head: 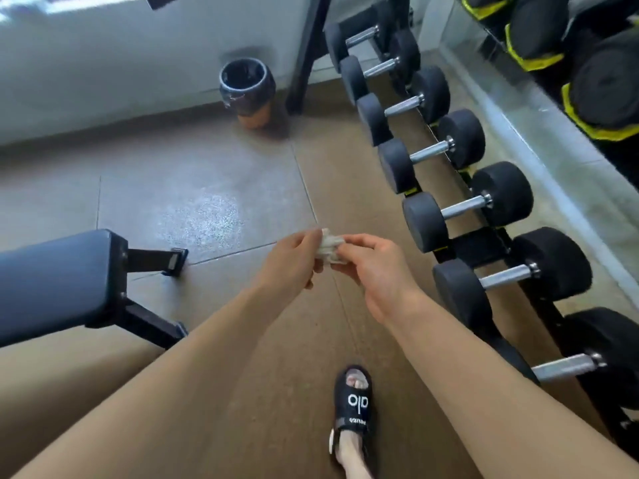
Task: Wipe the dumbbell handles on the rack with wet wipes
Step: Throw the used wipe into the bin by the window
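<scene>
1. In the middle of the view, above the brown floor (242,357), both hands are meeting w/ a crumpled wet wipe (330,248) between them.
2. Left hand (294,264) is pinching the wipe's left side w/ curled fingertips, palm facing right.
3. Right hand (375,271) is pinching the wipe's right side, thumb on top & fingers curled under; back of hand is facing the camera.
4. The wipe is looking bunched up, whitish & semi-clear; it's touching only the two hands, well apart from the weights.
5. On the right, the dumbbell rack (484,247) is running diagonally from top centre to bottom right, black frame w/ yellow bits.
6. Dumbbells are sitting on it in a row, black round heads & silver handles; nearest-to-hands one's handle (508,274) is just right of the right hand, not touching it.
7. More black & yellow weights (601,88) are showing at top right, blurry.
8. At left, a blue padded bench (52,278) on a black frame is standing on the floor.
9. A dark bin (247,84) w/ an orange-brown base is sitting by the white wall (103,70), near the rack's far end.
10. At the bottom, a foot in a black slide sandal (354,406) w/ white lettering is standing on the floor, between the forearms.
</scene>
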Available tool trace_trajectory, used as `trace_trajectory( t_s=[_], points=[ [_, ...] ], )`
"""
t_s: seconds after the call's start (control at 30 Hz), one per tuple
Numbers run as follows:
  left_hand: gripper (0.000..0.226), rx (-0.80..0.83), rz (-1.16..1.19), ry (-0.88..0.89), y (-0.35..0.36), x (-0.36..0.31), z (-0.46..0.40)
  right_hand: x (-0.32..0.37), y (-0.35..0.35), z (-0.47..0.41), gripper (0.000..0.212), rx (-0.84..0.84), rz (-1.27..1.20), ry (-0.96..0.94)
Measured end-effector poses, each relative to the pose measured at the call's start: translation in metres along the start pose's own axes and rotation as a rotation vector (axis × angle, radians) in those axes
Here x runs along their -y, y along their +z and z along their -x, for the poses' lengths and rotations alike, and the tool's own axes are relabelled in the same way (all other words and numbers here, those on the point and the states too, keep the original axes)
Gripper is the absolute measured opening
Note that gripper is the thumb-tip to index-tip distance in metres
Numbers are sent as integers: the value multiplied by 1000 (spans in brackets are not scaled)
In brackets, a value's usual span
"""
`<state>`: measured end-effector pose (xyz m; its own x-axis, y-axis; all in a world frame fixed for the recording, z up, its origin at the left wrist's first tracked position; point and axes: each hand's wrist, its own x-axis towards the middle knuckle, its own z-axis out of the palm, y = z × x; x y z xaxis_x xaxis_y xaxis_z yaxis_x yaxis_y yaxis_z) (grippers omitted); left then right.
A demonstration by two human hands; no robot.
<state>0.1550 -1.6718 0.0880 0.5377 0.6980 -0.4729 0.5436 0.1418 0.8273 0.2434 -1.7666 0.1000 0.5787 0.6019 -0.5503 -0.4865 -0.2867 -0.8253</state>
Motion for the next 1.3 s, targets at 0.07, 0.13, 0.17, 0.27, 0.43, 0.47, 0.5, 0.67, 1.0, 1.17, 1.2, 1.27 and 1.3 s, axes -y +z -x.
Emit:
trace_trajectory(
  t_s=[0.07, 0.13, 0.17, 0.27, 0.43, 0.47, 0.5, 0.67, 1.0, 1.17, 1.2, 1.27, 1.3],
  points=[
    [37, -19, -18, 2, -25, -19, -46, 23, 28, -47, 21, -11, -58, 12],
    [35, -35, -16, 5, -48, -37, -90, 45, 54, -90, 23, -14, -136, 9],
    [33, -72, 0, 6, -60, -47, -114, 58, 69, -116, 23, -14, -152, 5],
    [29, -179, 48, -27, -97, -75, -186, 96, 109, -183, 28, 1, -186, -8],
    [25, -271, 87, -19, -160, -105, -279, 154, 171, -279, 25, -48, 0, -72],
    [23, -291, 81, -22, -172, -109, -296, 165, 183, -294, 21, -52, 25, -82],
    [22, -314, 90, -30, -192, -113, -327, 180, 203, -321, 18, -28, 29, -84],
    [30, -312, 55, -78, -273, -135, -455, 233, 284, -426, 8, -52, 156, -139],
    [32, -352, -98, -50, -402, -194, -655, 314, 414, -639, 11, -185, 280, -240],
    [15, -340, -113, -43, -440, -216, -754, 343, 458, -761, 23, -146, 454, -194],
    [8, -329, -96, -45, -446, -218, -769, 344, 462, -783, 39, -116, 519, -156],
    [10, -333, -44, -85, -463, -218, -805, 347, 473, -830, 64, -47, 690, -68],
    [14, -332, -12, -107, -472, -218, -822, 349, 478, -848, 68, -26, 770, -36]
  ],
)
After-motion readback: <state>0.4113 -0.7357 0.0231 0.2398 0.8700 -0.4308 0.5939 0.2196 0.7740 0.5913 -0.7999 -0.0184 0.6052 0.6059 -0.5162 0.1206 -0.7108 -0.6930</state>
